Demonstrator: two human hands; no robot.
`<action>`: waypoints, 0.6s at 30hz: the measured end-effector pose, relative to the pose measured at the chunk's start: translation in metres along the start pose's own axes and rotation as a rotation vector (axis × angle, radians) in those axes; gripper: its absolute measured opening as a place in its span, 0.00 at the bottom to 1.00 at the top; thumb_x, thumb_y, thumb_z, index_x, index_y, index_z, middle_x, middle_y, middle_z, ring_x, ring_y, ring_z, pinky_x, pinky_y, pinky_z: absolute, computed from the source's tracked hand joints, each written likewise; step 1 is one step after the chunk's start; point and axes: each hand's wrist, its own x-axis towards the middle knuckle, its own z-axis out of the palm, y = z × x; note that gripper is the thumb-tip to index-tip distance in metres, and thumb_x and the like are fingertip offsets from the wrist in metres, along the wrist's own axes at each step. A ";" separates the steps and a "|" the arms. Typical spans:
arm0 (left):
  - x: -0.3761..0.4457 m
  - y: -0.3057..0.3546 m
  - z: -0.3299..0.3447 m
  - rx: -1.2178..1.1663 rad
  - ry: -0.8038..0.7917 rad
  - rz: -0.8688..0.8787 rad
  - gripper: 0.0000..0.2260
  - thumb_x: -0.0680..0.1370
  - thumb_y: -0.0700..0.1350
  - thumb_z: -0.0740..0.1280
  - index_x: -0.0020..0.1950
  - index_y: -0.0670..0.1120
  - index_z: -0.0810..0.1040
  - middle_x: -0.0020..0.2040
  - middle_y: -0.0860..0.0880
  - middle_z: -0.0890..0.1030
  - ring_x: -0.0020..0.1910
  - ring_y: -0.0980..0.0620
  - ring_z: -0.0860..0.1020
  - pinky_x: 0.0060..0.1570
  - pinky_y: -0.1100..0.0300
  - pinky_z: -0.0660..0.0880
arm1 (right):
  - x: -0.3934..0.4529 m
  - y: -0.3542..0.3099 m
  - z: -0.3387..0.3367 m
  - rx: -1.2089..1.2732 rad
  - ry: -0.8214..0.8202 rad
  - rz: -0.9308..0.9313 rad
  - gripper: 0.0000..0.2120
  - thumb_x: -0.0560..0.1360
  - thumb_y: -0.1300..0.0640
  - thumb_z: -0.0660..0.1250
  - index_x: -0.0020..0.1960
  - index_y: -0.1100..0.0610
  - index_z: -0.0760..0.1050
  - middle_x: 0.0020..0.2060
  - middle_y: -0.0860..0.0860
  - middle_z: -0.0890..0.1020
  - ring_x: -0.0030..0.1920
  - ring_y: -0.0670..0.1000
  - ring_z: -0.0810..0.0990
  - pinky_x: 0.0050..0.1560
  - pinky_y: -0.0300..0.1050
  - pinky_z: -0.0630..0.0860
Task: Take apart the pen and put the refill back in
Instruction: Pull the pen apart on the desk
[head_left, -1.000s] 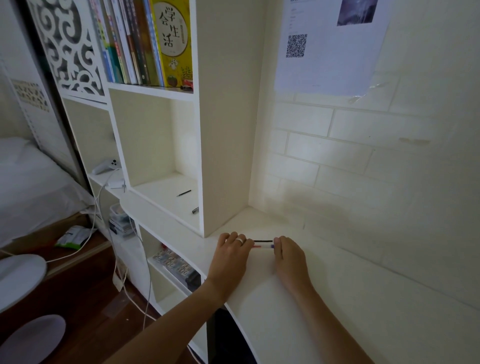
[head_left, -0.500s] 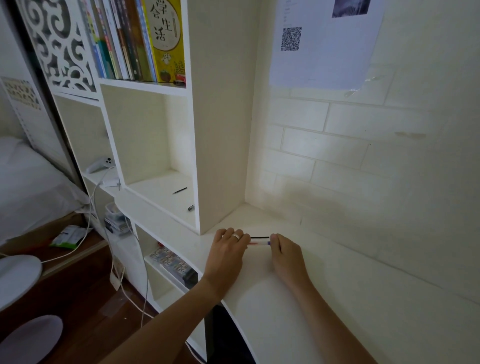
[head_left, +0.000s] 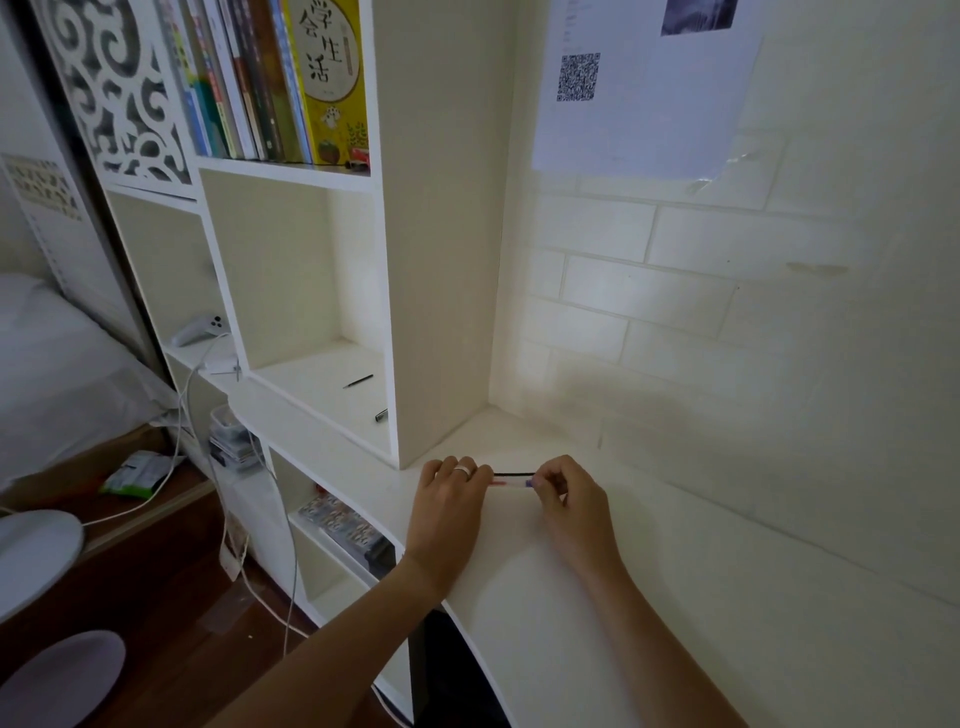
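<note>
Both hands meet over a slim clear plastic pen (head_left: 511, 482) with red and purple inside, held level just above the white bench (head_left: 597, 597). The left hand (head_left: 449, 506), wearing a ring, has its grip closed around one end; the right hand (head_left: 569, 501) pinches the other end in its fingertips. A thin black line, perhaps the refill or another pen, lies just behind; too small to tell. This looks like the start of pulling or unscrewing the pen apart, which calls for opposite twisting. To the left, a white bookshelf (head_left: 441, 260) stands close, with a short black pen (head_left: 358, 381) in its cubby. Nothing blocks the hands.
</note>
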 end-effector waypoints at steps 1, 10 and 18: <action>0.000 0.000 0.001 0.005 0.003 -0.005 0.07 0.76 0.42 0.61 0.47 0.47 0.79 0.43 0.48 0.81 0.42 0.47 0.77 0.50 0.53 0.72 | 0.000 -0.001 -0.002 0.035 -0.005 0.028 0.07 0.77 0.61 0.67 0.41 0.52 0.77 0.37 0.44 0.83 0.41 0.44 0.80 0.41 0.35 0.74; 0.000 0.001 -0.001 0.011 0.001 0.007 0.08 0.75 0.43 0.61 0.49 0.47 0.79 0.44 0.47 0.81 0.43 0.47 0.77 0.51 0.52 0.72 | 0.001 0.001 -0.001 -0.007 -0.057 0.035 0.08 0.79 0.59 0.65 0.42 0.52 0.78 0.38 0.45 0.83 0.41 0.43 0.79 0.40 0.32 0.71; 0.000 0.004 -0.006 -0.010 0.026 -0.004 0.16 0.74 0.42 0.51 0.46 0.47 0.80 0.41 0.47 0.81 0.40 0.46 0.77 0.47 0.52 0.72 | 0.001 -0.001 0.004 -0.014 -0.072 0.086 0.12 0.81 0.55 0.62 0.41 0.55 0.79 0.37 0.47 0.83 0.41 0.44 0.80 0.44 0.41 0.71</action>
